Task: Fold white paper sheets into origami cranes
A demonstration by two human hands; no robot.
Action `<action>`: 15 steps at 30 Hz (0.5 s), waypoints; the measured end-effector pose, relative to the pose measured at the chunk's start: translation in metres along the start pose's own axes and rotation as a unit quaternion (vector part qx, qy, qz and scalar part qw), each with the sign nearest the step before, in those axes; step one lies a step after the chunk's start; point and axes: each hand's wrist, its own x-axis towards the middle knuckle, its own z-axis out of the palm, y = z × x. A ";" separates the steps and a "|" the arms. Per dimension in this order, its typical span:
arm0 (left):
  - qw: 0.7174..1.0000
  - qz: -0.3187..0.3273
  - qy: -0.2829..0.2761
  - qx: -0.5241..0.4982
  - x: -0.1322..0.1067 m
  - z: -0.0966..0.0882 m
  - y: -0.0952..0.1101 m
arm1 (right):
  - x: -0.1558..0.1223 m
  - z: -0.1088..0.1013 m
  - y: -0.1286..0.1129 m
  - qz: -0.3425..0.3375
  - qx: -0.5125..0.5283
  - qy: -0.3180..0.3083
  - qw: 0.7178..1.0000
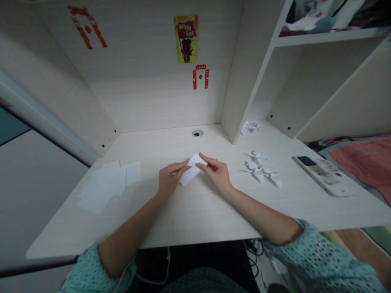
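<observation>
- We have the small white rectangular piece of paper [190, 174] at the middle of the pale wood-grain desk [189, 219], between our two hands.
- Our left hand [170, 175] pinches its left edge, and our right hand [219, 173] pinches its upper right side.
- We should, I think, align the edges first, then press the crease slowly from its middle outward.
- We had better keep both pinches light, because thin paper wrinkles easily; we cannot tell how many layers it has.
- Pressing against the desk probably makes a crease sharper.
</observation>
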 end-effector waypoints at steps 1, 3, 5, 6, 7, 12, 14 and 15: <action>1.000 -0.003 0.000 0.002 0.000 0.000 0.000 | 0.000 0.000 0.000 0.001 0.000 0.001 1.000; 1.000 -0.010 -0.006 0.005 0.000 0.000 0.000 | 0.000 0.000 0.001 0.003 -0.003 0.004 1.000; 1.000 -0.016 -0.013 0.007 0.001 -0.001 0.000 | 0.000 0.000 0.003 0.002 -0.008 0.006 1.000; 1.000 -0.017 -0.016 0.008 0.001 -0.001 0.000 | 0.000 -0.001 0.003 0.003 -0.010 0.005 1.000; 1.000 -0.018 -0.020 0.009 0.001 -0.001 0.000 | 0.000 -0.001 0.004 0.003 -0.010 0.005 1.000; 0.999 -0.034 -0.032 0.005 0.002 0.000 0.002 | 0.001 -0.001 0.001 0.003 0.004 -0.001 1.000; 0.998 -0.063 -0.023 -0.018 0.002 0.000 0.003 | 0.002 0.000 -0.001 0.015 0.025 -0.013 0.999; 0.996 -0.079 -0.017 -0.035 0.002 0.001 0.004 | 0.002 0.000 -0.002 0.027 0.042 -0.020 0.999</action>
